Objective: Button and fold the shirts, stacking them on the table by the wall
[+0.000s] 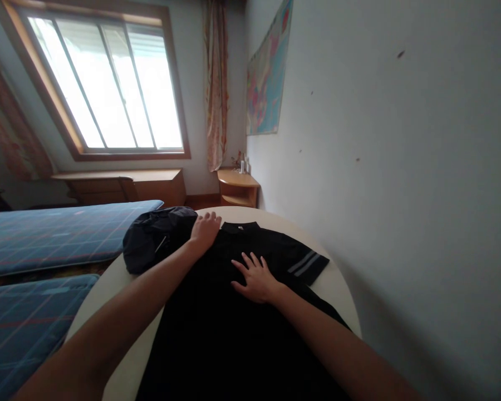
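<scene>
A black short-sleeved garment (234, 334) lies spread over a round cream table (342, 289), its collar at the far side. Two grey stripes cross its right sleeve (307, 264). My right hand (256, 280) rests on the upper chest part with its fingers spread. Near the left shoulder of the garment is my left hand (206, 229), palm down, fingers slightly apart, touching the cloth beside a dark bag (150, 236). Neither hand appears to hold anything. The garment's left sleeve is hidden behind my left hand and forearm.
Two blue plaid mattresses (67, 234) lie left of the table. A white wall (401, 167) stands close on the right. Beyond the table are a wooden corner shelf (237, 178) with small items on top and a desk (158, 177) under the window.
</scene>
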Available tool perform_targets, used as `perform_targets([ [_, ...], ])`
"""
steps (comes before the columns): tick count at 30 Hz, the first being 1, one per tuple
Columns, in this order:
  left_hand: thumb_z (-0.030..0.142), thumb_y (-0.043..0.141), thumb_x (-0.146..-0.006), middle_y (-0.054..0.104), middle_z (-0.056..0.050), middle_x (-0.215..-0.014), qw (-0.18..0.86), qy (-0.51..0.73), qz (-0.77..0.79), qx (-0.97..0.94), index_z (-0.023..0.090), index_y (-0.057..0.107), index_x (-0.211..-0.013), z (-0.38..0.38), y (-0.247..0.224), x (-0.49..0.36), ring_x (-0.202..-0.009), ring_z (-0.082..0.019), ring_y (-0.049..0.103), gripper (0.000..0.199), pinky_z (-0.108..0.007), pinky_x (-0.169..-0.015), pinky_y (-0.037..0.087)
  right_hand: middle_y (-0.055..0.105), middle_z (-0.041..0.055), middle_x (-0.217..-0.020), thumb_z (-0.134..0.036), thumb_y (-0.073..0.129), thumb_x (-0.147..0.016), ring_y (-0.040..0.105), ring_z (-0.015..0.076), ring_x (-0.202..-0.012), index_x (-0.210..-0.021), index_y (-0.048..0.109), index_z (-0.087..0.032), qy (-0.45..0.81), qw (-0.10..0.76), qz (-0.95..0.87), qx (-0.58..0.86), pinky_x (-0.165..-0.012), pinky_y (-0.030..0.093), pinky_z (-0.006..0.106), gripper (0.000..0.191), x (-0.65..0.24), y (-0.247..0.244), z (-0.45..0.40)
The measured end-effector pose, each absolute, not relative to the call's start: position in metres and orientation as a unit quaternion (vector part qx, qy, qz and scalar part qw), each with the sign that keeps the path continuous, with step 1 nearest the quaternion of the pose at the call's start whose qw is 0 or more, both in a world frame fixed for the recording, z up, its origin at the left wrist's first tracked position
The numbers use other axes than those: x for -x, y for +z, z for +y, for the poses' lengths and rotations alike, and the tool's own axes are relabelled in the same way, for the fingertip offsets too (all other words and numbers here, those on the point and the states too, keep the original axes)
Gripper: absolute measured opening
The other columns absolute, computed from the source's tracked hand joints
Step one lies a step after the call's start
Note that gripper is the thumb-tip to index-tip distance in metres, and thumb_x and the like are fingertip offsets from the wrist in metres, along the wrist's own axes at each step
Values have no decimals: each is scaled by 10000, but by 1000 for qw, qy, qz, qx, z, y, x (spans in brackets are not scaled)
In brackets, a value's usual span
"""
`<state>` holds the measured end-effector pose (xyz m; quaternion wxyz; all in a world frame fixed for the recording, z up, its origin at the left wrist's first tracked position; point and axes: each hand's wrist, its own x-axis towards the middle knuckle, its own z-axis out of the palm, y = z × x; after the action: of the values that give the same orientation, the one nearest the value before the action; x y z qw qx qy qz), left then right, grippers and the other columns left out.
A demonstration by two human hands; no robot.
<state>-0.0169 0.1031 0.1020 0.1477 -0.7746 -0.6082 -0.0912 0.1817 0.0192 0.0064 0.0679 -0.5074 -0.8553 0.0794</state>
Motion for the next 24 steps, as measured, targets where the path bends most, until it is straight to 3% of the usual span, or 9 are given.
perform_targets([
  [4, 191, 475, -957, 659, -139, -1085, 80, -64, -598, 795, 146, 591, -1170, 78, 49, -19, -995, -251, 647, 247, -338, -836, 493, 239, 109, -1621, -631, 426, -916, 154, 345, -1492, -1539, 305, -276, 83, 107, -844, 520, -1176, 85, 574, 728, -180, 4, 25],
  [8, 272, 425, -992, 629, -173, -1219, 60, -79, -606, 789, 142, 567, -1241, 57, 16, -28, -1147, -288, 586, 314, -377, -892, 493, 254, 81, -1619, -600, 450, -904, 140, 299, -1497, -1542, 292, -252, 64, 143, -816, 557, -1196, 60, 522, 744, -185, 1, 19],
  [13, 381, 385, -996, 456, -166, -1494, 44, -94, -617, 780, 163, 466, -1413, 41, 4, -24, -1372, -332, 405, 477, -499, -1085, 360, 110, 67, -1655, -678, 441, -871, -8, 380, -1503, -1566, 223, -294, 76, 115, -788, 600, -1158, 12, 623, 823, -188, -2, 0],
  [17, 527, 414, -943, 342, -191, -1565, -12, -69, -621, 781, 173, 389, -1489, 33, 5, -24, -1432, -406, 299, 651, -605, -1096, 291, 36, 70, -1661, -742, 364, -869, -77, 418, -1490, -1577, 169, -311, 98, 84, -777, 616, -1134, -16, 658, 852, -190, -3, -20],
  [24, 610, 402, -907, 236, -232, -1596, -47, -43, -615, 786, 158, 331, -1529, 25, 10, -29, -1466, -444, 190, 772, -634, -1114, 221, 25, 88, -1661, -862, 360, -772, -41, 485, -1470, -1581, 131, -315, 156, -6, -740, 655, -1116, 60, 676, 1003, -194, 21, -27],
])
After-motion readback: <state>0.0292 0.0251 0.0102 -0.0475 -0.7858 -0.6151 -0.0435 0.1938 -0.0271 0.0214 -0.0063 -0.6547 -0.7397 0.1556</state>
